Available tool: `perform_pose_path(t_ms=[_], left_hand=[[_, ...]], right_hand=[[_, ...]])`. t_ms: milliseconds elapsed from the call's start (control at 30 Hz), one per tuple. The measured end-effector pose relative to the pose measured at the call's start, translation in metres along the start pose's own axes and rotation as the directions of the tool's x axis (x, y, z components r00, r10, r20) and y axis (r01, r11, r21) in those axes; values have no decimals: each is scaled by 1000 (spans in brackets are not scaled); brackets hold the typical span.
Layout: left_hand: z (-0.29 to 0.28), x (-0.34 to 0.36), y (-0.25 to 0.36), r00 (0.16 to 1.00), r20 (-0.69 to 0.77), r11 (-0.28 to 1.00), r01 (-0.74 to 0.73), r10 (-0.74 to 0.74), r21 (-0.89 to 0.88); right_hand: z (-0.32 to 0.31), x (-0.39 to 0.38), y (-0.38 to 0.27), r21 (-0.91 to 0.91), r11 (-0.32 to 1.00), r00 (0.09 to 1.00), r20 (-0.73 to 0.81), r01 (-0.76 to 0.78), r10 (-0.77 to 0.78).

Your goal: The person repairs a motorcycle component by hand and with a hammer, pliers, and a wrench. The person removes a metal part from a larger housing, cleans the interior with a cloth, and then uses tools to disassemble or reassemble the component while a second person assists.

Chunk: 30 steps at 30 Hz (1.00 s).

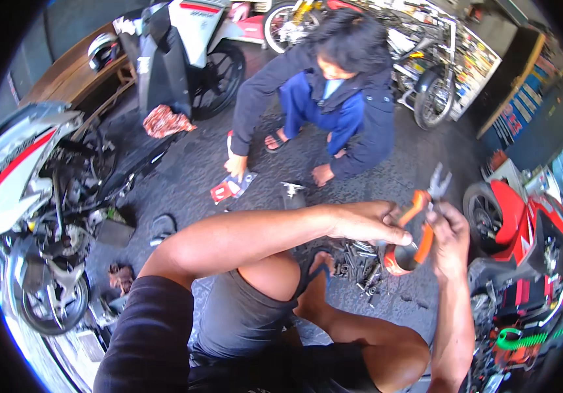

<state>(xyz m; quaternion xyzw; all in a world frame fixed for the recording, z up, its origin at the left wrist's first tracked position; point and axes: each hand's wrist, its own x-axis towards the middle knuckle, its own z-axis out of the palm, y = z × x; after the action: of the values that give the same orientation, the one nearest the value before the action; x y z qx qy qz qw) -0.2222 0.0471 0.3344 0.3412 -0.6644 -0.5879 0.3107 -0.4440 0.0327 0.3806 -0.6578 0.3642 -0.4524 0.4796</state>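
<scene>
Pliers with orange handles (414,207) stand in front of me, handles spread and metal jaws pointing up and away. My right hand (450,237) is closed around them near the pivot and the lower handle. Against the other handle's end, my left hand (368,223) has its fingers curled, thumb stretched between the handles. A small shiny piece shows by the thumb tip; I cannot make out what it is. Just below my hands stands a red can (397,262), partly covered by them. Several bolts and metal parts (362,265) lie on the floor beside it.
Across from me another person (334,98) squats, one hand on a red and grey packet (232,188). A partly stripped white motorcycle (19,164) stands at left, a red one (524,223) at right. A sandal (162,229) and an orange cloth (167,122) are at left.
</scene>
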Motion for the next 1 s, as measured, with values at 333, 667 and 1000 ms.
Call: perform_pose_path(t_ms=[333, 667, 1000], left_hand=[[-91, -128, -115, 913, -343, 942, 112, -223, -317], [-47, -168, -256, 895, -151, 758, 255, -421, -601], [-35, -194, -240, 894, -292, 794, 108, -341, -598]], right_hand=[[135, 84, 100, 297, 939, 972, 206, -172, 113], [164, 48, 251, 432, 748, 845, 67, -504, 531], [228, 37, 238, 9, 928, 922, 117, -372, 368]])
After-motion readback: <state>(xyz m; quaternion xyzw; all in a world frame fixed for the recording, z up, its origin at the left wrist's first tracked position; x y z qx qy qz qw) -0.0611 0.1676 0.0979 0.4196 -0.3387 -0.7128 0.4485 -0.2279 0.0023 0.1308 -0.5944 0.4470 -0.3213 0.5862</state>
